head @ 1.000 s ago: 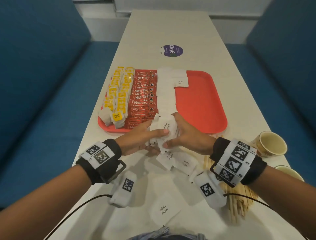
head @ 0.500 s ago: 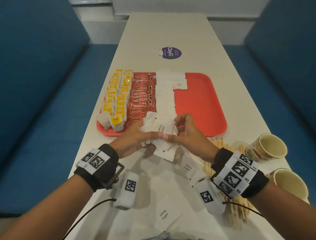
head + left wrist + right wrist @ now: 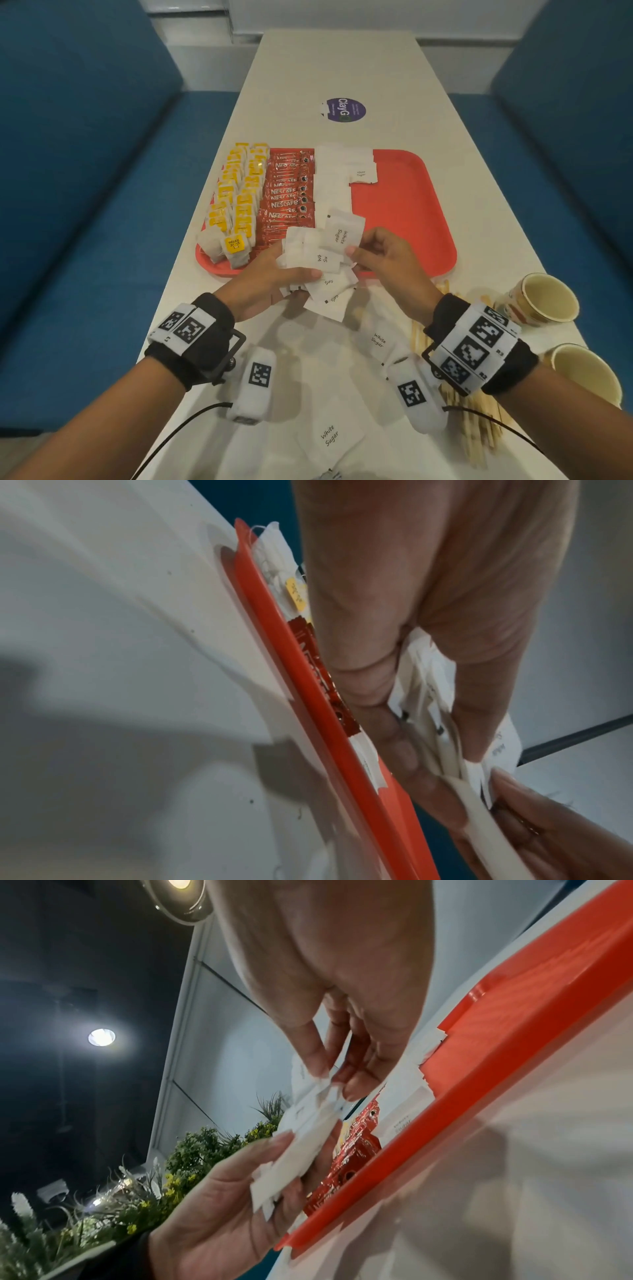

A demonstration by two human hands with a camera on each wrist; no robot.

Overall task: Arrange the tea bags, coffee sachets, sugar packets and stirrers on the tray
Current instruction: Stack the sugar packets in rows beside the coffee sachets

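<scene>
My left hand [image 3: 274, 284] grips a fanned bunch of flat white paper sugar packets [image 3: 318, 260]; my right fingers [image 3: 356, 251] pinch its top packet, lettering running sideways.

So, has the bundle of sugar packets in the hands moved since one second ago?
Yes. The bundle of sugar packets moved away from the person, from the table before the red tray to above its near edge.

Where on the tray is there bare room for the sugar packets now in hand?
Bare tray lies right of the white sugar column, below the lone packet, out to the right rim. The left half is crowded: tea bags and coffee sachets lie packed in rows.
</scene>
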